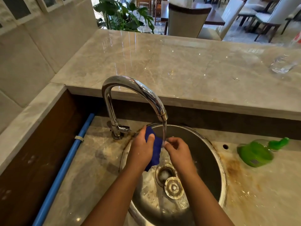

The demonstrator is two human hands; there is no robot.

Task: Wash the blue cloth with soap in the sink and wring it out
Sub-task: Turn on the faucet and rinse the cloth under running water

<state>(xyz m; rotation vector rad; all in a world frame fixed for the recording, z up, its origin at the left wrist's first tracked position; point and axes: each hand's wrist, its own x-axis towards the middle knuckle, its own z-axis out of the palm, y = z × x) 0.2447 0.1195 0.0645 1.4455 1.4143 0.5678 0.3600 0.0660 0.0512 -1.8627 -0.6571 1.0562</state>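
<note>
Both hands (141, 149) (177, 150) grip blue cloth (156, 150) under running faucet (133, 93); no legible writing.

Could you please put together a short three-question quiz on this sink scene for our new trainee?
1. True or false: water is running from the faucet.
2. Which hand grips the bulk of the blue cloth: A) left hand, B) right hand?
3. Fill in: the green soap bottle lies on its ____ to the right of the sink.

Key: 1 true; 2 A; 3 side.
</note>
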